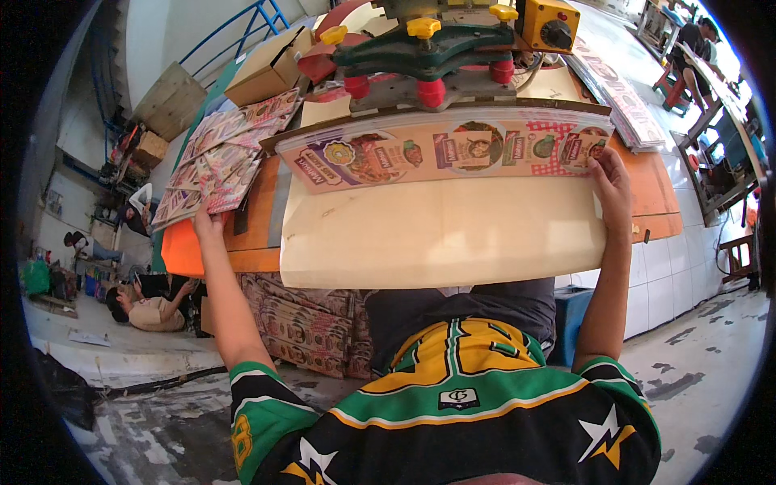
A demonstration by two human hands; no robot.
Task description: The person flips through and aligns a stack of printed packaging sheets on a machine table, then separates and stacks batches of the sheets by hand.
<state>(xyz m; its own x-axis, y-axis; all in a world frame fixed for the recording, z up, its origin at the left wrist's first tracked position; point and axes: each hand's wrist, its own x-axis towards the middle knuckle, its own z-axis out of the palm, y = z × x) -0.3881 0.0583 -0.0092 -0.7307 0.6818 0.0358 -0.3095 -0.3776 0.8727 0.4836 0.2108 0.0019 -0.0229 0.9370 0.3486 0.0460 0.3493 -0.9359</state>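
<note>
Now, right hand (612, 187) lies flat, fingers spread, pressing the right end of the printed sheet stack (444, 151) so it stays lined up under the far press (428, 56) | left hand (207, 220) touches the fanned pile (217, 162) at left, grip hidden, cannot tell | both rest on the orange table (656, 194).

A worker wears a short-sleeved sports jersey in black, green and yellow, its panels edged with thin white and orange piping. White and yellow star shapes with lightning-like tails mark both shoulders, and a small white crest sits at the centre. The sleeves end in green cuffs with white stripes. Dark grey trousers show beyond, with both forearms bare.
</note>
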